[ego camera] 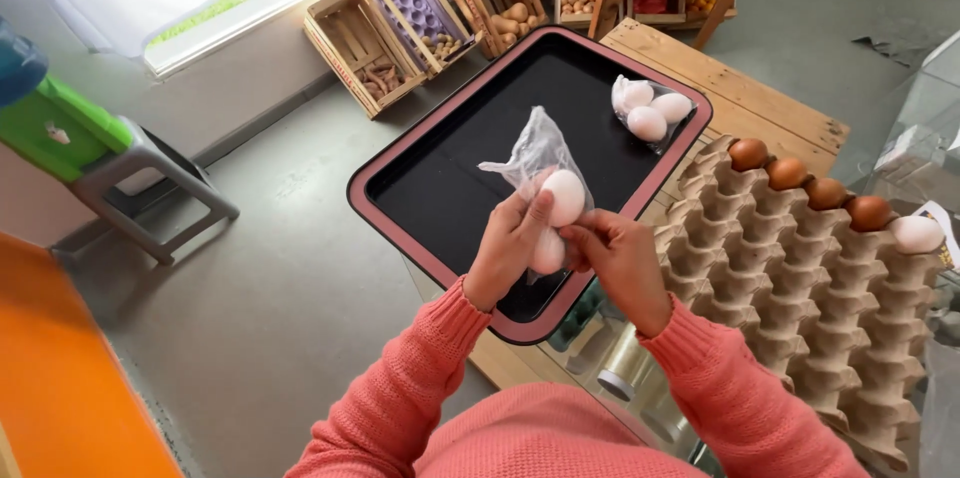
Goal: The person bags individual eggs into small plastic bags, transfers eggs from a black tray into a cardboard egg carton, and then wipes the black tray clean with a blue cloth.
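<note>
Both hands meet over the near edge of a black tray [430, 188] with a pink rim, which lies on a wooden bench [760, 103]; the left hand [510, 243] is clenched around a thin clear bag [535, 148] with white eggs [563, 198] in it, one egg high by the thumb and another lower, partly hidden behind the fingers; the right hand [625, 258] pinches the bag from the other side, its fingertips touching the plastic just beside the lower egg; the bag's loose top sticks up, open and crumpled.

At the far corner of the tray lies a second bag [648, 110] holding three white eggs; to the right stands a stack of grey pulp egg cartons [790, 278], with a row of brown eggs [790, 173] and one white egg [917, 234] along its far edge; wooden crates [400, 28] of produce sit on the floor by the wall.

The risk, as I judge it, is in the grip; the film is slippery and its mouth is open, so an egg could slide out and break on the tray or the floor; squeezing harder to prevent that could crack the two shells against each other.
</note>
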